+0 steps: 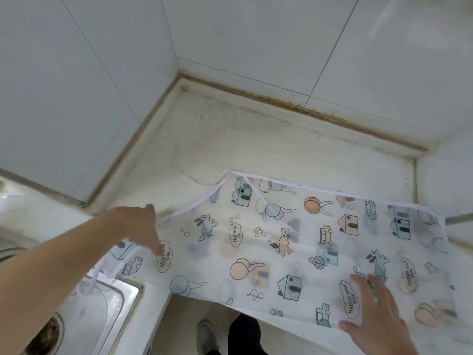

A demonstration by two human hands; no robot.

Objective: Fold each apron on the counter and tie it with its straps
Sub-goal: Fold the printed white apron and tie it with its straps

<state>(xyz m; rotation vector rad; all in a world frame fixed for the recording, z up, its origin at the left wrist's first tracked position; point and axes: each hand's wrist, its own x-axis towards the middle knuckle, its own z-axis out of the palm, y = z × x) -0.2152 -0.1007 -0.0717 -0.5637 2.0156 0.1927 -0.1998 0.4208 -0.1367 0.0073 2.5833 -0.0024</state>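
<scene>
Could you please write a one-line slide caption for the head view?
Both hands, left and right, spread a printed apron flat on the counter beside the sink.

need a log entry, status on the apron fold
Left hand open over apron edge. Right hand flat on white cartoon-print apron, spread on counter. Strap dangles over steel sink.

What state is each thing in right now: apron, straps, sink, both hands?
Apron: spread flat on the counter, near edge overhanging.
Strap: loose, untied, trailing over the sink.
Sink: dry, nothing inside.
Left hand: open, fingers on the apron.
Right hand: open, pressing the apron.
</scene>
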